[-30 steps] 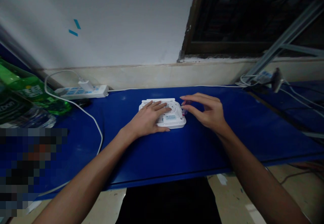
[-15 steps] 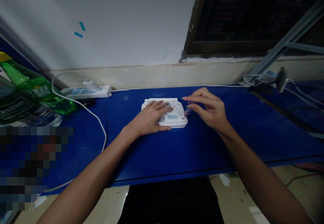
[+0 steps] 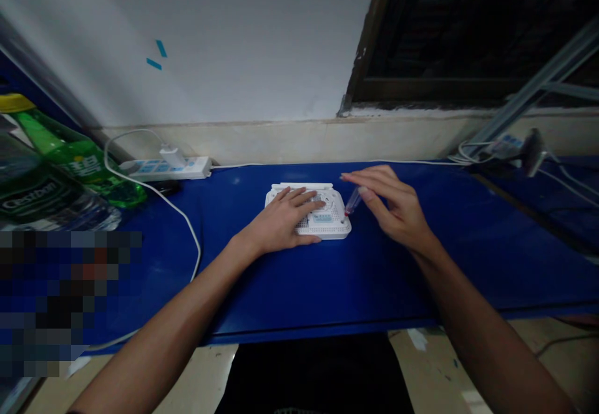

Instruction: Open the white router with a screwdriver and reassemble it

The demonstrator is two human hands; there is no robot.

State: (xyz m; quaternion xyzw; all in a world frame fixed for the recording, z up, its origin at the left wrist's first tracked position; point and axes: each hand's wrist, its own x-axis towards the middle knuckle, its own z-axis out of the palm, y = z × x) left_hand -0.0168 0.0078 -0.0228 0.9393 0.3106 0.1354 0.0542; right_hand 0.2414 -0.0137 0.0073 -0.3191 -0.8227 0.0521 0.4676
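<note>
Clear tube (image 3: 352, 202) slants down toward white router (image 3: 327, 229)

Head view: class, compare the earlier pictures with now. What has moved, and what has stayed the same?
The right hand has tipped the small clear tube it holds, bringing the tube's reddish lower end down to the near right corner of the white router. The left hand stays spread on the router's top, and the router has not shifted on the blue bench.
</note>
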